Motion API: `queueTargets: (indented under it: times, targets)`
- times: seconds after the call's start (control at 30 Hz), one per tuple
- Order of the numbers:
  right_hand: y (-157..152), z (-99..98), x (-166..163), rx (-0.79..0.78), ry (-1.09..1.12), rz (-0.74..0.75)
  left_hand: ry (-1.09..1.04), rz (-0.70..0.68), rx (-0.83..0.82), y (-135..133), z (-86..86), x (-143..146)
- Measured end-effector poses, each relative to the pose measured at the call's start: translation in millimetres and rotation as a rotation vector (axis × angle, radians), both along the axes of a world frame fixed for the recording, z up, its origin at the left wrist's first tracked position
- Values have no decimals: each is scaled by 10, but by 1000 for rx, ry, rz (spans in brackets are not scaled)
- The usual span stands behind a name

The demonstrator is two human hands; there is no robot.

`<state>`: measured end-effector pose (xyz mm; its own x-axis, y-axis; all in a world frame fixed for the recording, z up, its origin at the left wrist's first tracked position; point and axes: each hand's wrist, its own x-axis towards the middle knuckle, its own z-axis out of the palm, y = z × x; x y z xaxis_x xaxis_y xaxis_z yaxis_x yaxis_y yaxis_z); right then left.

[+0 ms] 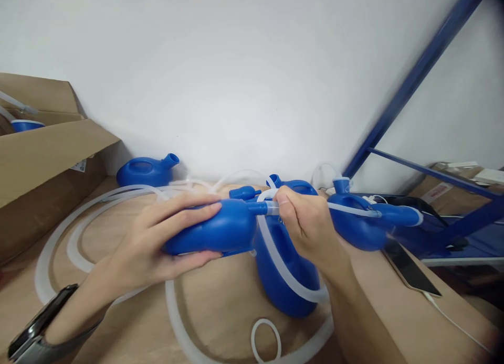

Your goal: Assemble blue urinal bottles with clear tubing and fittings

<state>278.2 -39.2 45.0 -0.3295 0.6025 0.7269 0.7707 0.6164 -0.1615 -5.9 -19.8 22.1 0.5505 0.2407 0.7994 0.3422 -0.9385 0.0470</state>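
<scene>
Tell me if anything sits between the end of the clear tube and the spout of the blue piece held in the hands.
Nothing visible does. The right hand pinches the clear tube right at the spout of the blue piece, which the left hand grips.

Pretty plain room: a bare white wall [236,65] fills most of the view, evenly lit with no harsh shadows. The work surface is brown cardboard [129,311] laid flat. On the left sits an open cardboard box [43,159] with its flap hanging out. On the right, a blue metal shelf frame [417,75] runs diagonally up the wall, with more cardboard boxes [444,188] behind it. A phone [411,269] lies at the surface's edge with a white cable [457,322] plugged in.
</scene>
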Motion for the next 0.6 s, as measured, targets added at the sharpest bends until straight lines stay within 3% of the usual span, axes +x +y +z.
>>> queueTargets:
  times: [0.17, 0.5, 0.6]
  targets:
    - [-38, 21, 11, -53, -24, 102, 64, 45, 60, 5, -64, -47]
    - [-37, 31, -46, -423, 81, 80, 93, 94, 544, -18, -110, 182]
    - [-18, 29, -73, -490, 159, 39, 169, 89, 592, 9, -93, 156]
